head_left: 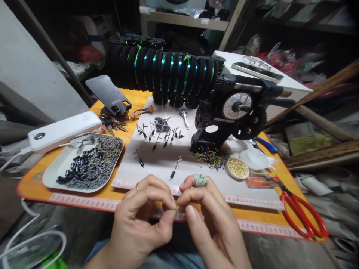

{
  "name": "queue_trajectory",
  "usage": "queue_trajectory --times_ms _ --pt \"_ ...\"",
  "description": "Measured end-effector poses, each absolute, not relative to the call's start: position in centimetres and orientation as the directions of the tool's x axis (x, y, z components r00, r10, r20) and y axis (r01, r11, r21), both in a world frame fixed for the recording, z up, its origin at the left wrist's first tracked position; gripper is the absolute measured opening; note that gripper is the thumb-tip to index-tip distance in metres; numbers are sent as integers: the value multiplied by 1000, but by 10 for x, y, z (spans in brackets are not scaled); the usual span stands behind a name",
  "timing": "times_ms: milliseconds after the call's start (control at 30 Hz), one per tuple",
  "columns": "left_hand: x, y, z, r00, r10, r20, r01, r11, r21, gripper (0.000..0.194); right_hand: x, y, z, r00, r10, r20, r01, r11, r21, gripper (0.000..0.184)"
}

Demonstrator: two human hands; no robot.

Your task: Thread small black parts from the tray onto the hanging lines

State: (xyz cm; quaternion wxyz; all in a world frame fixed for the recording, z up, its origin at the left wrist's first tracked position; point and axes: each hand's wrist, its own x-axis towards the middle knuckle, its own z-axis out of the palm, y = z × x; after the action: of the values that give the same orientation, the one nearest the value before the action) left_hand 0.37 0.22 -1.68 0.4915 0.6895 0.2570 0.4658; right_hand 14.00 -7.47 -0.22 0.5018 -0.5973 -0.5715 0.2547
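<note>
My left hand (146, 209) is closed, thumb and forefinger pinching a tiny gold-coloured piece (177, 207) at their tips. Close against it on the right is my right hand (211, 213), its fingers curled in and a green wrap (200, 180) around one finger. What the right fingertips hold is too small to make out. Both hands are just above the table's front edge. Beyond them on the white board (157, 168) lie a small black cylinder with a beaded stem (172, 174) and several similar black pieces (165, 140).
A tray of grey and black small parts (46, 175) stands left, near a white power bank (66, 130). A black spool machine with a dial (230, 106) rises behind. Coloured beads (210, 157), a dish of gold beads (238, 168) and red-handled scissors (304, 215) lie right.
</note>
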Motion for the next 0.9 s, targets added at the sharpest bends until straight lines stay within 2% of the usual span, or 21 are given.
queue_trajectory --times_ms 100,233,400,533,633,800,900 --pt "1 2 -18 451 793 410 -68 -427 902 23 143 -74 -1 153 956 251 404 171 -899 19" --pt "-5 5 -20 525 739 422 -7 -492 870 25 140 -74 -4 235 934 270 406 158 -900 15" --pt "-7 11 -18 578 647 498 21 -622 783 24 137 -75 -6 282 899 334 492 163 -855 12" --pt "-8 12 -16 607 623 494 32 -640 768 23 139 -74 -6 266 893 362 555 165 -815 12" --pt "-10 12 -17 618 612 493 47 -654 755 21 140 -73 -8 230 874 427 611 212 -763 13" --pt "-11 11 -17 572 620 537 50 -680 732 19 137 -73 -12 168 813 558 747 264 -610 21" --pt "-9 9 -16 529 632 566 37 -684 729 22 135 -73 -12 214 825 524 701 244 -670 18"
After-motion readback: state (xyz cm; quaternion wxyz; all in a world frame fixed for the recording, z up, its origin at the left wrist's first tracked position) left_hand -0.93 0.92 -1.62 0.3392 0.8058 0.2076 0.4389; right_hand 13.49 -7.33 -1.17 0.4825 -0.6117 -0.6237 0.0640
